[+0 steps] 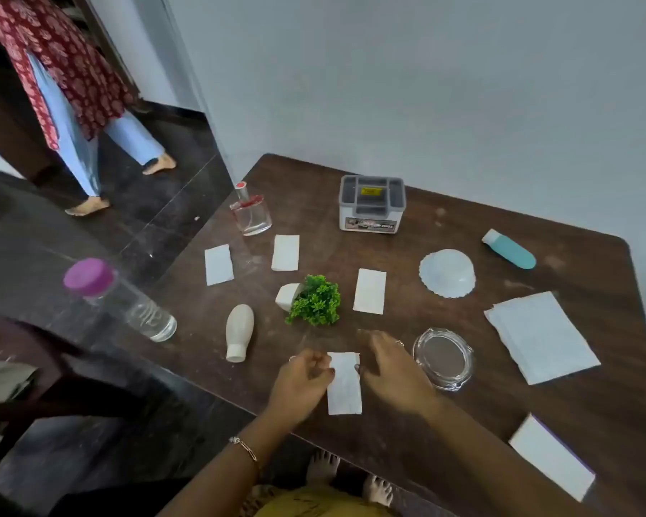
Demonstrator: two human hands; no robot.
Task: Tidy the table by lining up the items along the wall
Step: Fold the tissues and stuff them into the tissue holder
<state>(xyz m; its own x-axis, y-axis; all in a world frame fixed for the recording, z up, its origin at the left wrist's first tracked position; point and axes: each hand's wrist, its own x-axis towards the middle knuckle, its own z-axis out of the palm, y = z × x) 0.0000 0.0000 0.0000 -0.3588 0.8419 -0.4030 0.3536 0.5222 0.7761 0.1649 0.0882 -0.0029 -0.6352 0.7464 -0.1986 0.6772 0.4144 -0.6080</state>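
A white paper slip (344, 384) lies on the dark wooden table (463, 423) near its front edge. My left hand (301, 380) pinches the slip's left edge with curled fingers. My right hand (392, 369) hovers at its right edge, fingers spread, thumb near the paper. Three more slips (219, 264) (285, 252) (369, 291) lie further in. Also scattered are a tipped potted plant (314, 302), a white bottle (239, 332) on its side, a perfume bottle (250, 214), a grey box (372, 203), an upturned white bowl (447, 272), a teal bottle (508, 250) and a glass ashtray (442, 358).
The pale wall (426, 87) runs along the table's far edge. A clear bottle with a purple cap (116, 298) lies left of the table. A paper stack (541, 335) and a white pad (551, 457) sit at the right. Another person (71, 87) walks at the far left.
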